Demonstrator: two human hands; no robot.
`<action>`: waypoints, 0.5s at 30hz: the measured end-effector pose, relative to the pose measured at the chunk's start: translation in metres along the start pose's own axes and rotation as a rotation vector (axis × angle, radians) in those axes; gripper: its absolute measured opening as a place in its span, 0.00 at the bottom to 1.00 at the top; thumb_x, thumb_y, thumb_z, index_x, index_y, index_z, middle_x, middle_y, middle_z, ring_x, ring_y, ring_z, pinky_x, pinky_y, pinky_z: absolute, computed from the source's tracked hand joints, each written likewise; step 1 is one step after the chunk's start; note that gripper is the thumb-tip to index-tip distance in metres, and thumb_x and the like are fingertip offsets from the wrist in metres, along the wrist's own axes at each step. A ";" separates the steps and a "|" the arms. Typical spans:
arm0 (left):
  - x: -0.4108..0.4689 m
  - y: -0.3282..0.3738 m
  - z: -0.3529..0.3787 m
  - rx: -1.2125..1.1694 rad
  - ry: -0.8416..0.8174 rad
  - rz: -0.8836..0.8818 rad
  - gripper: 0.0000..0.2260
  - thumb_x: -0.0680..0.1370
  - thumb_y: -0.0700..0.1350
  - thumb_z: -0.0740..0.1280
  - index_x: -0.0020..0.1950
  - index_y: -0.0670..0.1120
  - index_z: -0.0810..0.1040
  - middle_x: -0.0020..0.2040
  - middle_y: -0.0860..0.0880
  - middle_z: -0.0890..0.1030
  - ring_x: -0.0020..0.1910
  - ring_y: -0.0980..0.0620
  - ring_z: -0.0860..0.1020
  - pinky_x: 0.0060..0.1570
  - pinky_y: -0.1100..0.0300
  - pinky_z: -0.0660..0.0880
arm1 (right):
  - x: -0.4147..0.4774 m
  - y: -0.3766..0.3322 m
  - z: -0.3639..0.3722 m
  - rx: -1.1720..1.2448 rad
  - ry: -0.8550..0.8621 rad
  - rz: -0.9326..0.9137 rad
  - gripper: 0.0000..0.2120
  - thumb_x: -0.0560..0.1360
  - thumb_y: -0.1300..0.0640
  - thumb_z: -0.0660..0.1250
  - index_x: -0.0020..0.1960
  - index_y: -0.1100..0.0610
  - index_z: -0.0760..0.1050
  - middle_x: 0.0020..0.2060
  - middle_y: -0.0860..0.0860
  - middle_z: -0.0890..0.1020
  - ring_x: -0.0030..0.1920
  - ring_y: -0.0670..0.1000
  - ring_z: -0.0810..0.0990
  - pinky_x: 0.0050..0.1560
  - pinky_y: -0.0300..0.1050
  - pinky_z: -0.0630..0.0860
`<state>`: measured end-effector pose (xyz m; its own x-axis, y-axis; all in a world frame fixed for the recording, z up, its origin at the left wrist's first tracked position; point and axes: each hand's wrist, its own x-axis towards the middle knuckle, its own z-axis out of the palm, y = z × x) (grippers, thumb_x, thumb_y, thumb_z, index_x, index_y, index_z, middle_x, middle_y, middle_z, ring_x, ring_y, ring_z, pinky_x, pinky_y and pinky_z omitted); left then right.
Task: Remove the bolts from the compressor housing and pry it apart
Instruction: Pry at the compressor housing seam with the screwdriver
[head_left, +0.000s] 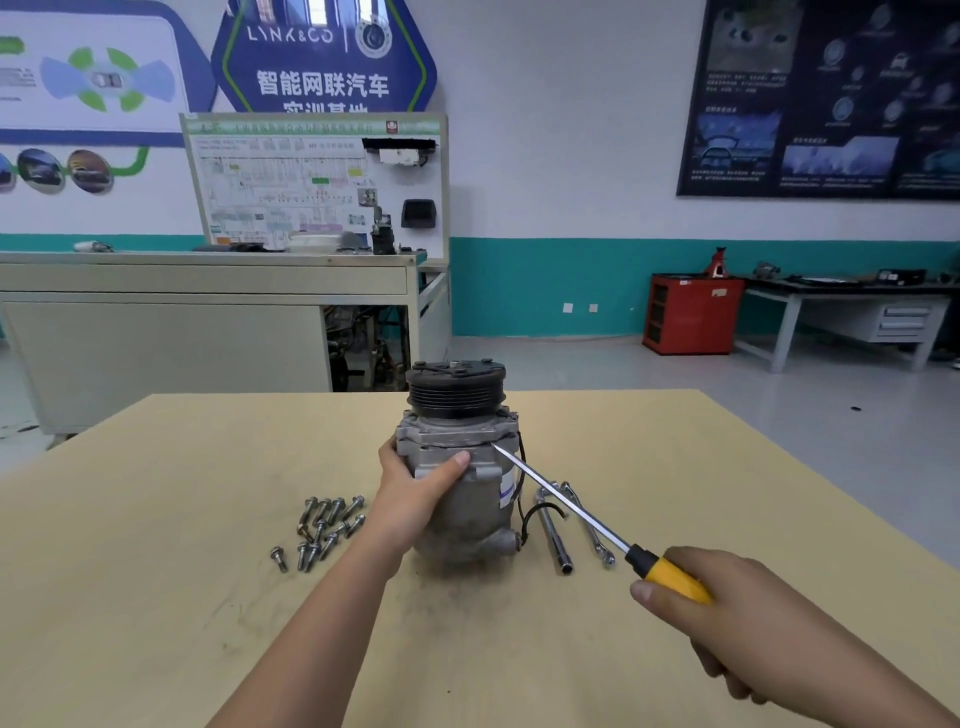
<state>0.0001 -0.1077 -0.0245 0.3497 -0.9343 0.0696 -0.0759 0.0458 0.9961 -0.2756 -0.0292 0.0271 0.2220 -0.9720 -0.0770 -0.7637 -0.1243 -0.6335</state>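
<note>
A grey metal compressor (470, 499) stands upright on the wooden table (156, 597), its black pulley (456, 389) on top. My left hand (415, 486) grips the housing's left side, thumb across the front. My right hand (727, 613) is closed on the yellow handle of a screwdriver (561, 501). The steel shaft slants up and left, and its tip sits at the seam below the housing's upper flange. Several loose bolts (322, 527) lie in a cluster on the table, left of the compressor.
A socket wrench (553, 535) and a slim spanner (589, 527) lie on the table right of the compressor, under the screwdriver shaft. A black wire loops off the compressor's right side. Beyond the table stand a workbench, a red cabinet (691, 314) and a desk.
</note>
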 end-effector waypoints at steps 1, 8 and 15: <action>-0.001 0.000 0.000 0.004 0.000 -0.002 0.38 0.68 0.59 0.73 0.71 0.54 0.56 0.64 0.51 0.72 0.59 0.49 0.74 0.55 0.57 0.71 | 0.000 0.001 -0.001 -0.004 -0.004 -0.001 0.17 0.75 0.42 0.62 0.45 0.56 0.72 0.28 0.49 0.74 0.20 0.43 0.70 0.23 0.35 0.67; -0.011 0.005 0.009 0.174 0.225 0.094 0.29 0.70 0.56 0.74 0.65 0.47 0.67 0.54 0.53 0.76 0.50 0.51 0.74 0.48 0.58 0.71 | 0.000 -0.006 -0.015 -0.055 -0.014 0.000 0.16 0.76 0.42 0.60 0.46 0.55 0.72 0.29 0.49 0.72 0.18 0.43 0.68 0.21 0.32 0.63; -0.023 -0.004 0.026 0.232 0.277 0.217 0.38 0.62 0.49 0.82 0.63 0.52 0.62 0.52 0.61 0.74 0.51 0.54 0.74 0.52 0.61 0.69 | -0.003 -0.007 -0.011 -0.183 0.062 -0.070 0.18 0.76 0.39 0.59 0.46 0.55 0.71 0.32 0.47 0.72 0.27 0.45 0.71 0.27 0.36 0.66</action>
<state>-0.0321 -0.0955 -0.0314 0.5376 -0.7802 0.3199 -0.3729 0.1203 0.9201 -0.2773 -0.0274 0.0401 0.2447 -0.9695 0.0138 -0.8463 -0.2205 -0.4850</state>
